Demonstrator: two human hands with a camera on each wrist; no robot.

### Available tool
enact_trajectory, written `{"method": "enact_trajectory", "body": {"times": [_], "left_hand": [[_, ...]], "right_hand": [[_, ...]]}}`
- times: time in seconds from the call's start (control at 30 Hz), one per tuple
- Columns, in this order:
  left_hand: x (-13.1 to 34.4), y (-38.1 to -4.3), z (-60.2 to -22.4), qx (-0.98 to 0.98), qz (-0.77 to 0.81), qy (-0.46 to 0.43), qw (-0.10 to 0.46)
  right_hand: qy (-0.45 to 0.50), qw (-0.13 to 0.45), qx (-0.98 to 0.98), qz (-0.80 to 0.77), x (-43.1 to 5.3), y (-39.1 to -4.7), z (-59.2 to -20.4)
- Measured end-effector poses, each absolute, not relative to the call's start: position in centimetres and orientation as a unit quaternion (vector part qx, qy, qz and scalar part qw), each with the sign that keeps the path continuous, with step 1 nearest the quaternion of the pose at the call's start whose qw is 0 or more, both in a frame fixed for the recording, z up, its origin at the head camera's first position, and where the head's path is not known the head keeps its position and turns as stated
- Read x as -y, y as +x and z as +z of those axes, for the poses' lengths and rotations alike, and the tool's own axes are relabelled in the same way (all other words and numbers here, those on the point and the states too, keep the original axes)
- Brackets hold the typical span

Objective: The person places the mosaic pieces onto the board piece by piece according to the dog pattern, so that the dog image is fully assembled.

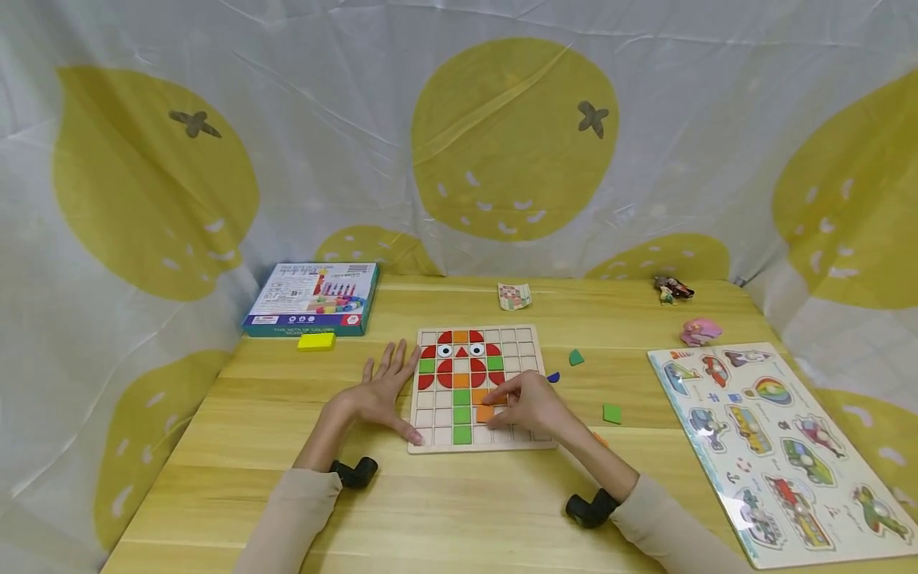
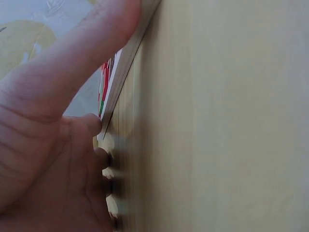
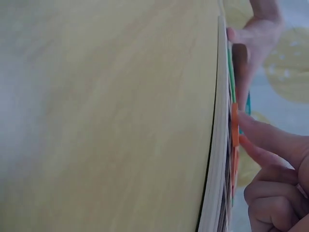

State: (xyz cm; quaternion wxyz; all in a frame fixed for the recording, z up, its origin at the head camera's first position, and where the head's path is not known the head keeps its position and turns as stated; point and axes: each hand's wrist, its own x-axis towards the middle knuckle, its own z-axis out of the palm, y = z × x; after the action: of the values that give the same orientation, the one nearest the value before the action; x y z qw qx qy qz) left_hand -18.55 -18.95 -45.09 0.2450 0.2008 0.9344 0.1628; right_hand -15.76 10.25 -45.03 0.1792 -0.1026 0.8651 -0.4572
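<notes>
A wooden grid board point(image 1: 430, 444) lies on the table, with red, orange and green tiles and two eye pieces set in a figure. My left hand point(image 1: 376, 395) is spread at the board's left side, thumb on the lower left corner and fingertips by the left edge. My right hand point(image 1: 534, 406) is over the board's lower right part and pinches an orange square tile point(image 1: 484, 414) between thumb and index finger. In the right wrist view that orange tile point(image 3: 235, 124) stands at the board's surface, the other fingers curled. Green square tiles point(image 1: 462, 414) form a column beside it.
Loose pieces lie right of the board: a green piece point(image 1: 576, 357), a blue half-round piece point(image 1: 553, 377) and a green square point(image 1: 612, 413). A small picture card point(image 1: 514, 296) is behind it. A box point(image 1: 311, 299) and yellow block point(image 1: 316, 342) stand left; a vehicle puzzle board point(image 1: 774, 446) lies right.
</notes>
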Motion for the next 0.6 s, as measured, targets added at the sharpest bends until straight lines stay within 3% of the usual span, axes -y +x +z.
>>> {"method": "enact_trajectory", "body": {"times": [0.4, 0.6], "left_hand": [[18.8, -18.6, -45.2, -0.934, 0.160, 0.200, 0.249], [18.8, -18.5, -45.2, -0.936, 0.162, 0.196, 0.244]], "right_hand": [[-0.155, 0.204, -0.844, -0.471, -10.5, -16.4, -45.3], [-0.154, 0.185, -0.855, -0.460, -15.6, -16.2, -43.5]]}}
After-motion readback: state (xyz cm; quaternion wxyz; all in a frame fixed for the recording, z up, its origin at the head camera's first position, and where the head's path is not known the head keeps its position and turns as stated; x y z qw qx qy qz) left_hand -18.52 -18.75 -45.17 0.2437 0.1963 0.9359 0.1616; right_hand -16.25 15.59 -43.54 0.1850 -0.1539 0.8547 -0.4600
